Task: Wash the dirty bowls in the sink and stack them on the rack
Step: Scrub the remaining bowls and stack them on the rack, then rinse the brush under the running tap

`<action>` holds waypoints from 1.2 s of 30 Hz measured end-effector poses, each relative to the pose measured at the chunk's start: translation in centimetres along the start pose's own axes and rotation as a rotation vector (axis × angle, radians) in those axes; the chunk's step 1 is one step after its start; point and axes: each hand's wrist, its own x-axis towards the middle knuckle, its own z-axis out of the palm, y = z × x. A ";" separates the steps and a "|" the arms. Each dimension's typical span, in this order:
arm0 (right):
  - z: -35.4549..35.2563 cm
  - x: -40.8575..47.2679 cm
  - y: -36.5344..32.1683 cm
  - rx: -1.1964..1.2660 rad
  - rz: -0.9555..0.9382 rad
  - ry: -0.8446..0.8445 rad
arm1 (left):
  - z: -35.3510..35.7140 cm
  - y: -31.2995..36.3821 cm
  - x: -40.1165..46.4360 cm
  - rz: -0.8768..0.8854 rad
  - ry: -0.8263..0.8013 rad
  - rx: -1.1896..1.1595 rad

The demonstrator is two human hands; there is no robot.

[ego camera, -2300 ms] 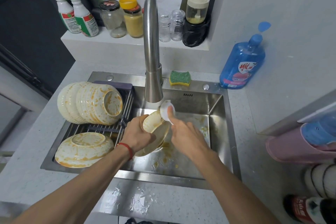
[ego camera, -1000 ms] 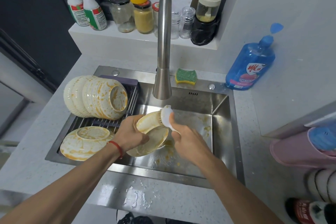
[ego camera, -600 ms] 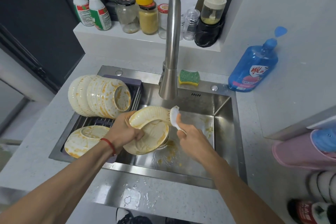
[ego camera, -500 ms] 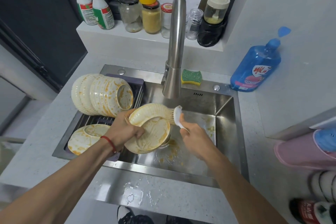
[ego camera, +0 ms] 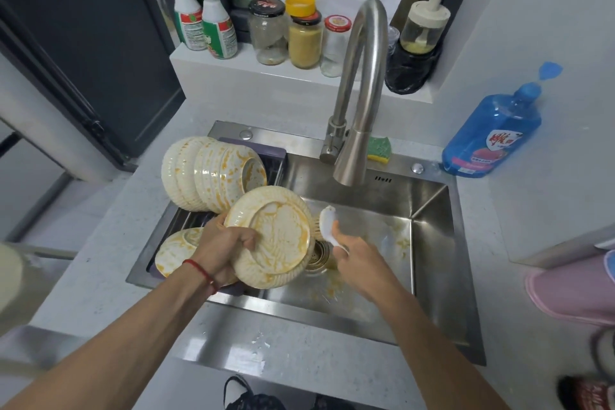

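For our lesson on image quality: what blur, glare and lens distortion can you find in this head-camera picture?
Head view: wide-angle bending bows the wall edges and stretches both forearms; glare streaks the faucet and the sink wall; the frame edges smear, while the held bowl and brush stay fairly sharp.

The held bowl [ego camera: 274, 236] hides the brush's [ego camera: 327, 225] bristles and its own inside.

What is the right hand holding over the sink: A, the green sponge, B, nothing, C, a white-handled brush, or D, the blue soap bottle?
C: the right hand grips a white-handled brush against the stained bowl that the left hand holds.
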 end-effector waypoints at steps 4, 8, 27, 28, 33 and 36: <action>1.5 -0.5 0.1 0.169 0.036 0.018 | -2.4 0.6 -0.7 -0.167 0.016 -0.124; 3.4 -0.9 0.8 0.292 0.080 0.032 | -6.3 1.4 -0.7 -0.273 0.111 -0.133; 3.8 0.7 1.7 0.323 0.093 0.045 | -11.4 3.0 6.3 -0.185 0.311 1.124; 3.5 0.8 1.8 0.339 0.088 0.045 | -10.6 3.6 5.4 -0.125 0.365 1.303; 1.6 2.0 2.4 0.514 0.111 0.089 | -0.8 4.5 3.5 0.423 0.246 1.684; 0.4 3.1 2.6 0.639 0.132 0.136 | 6.7 4.8 6.4 0.555 0.006 1.491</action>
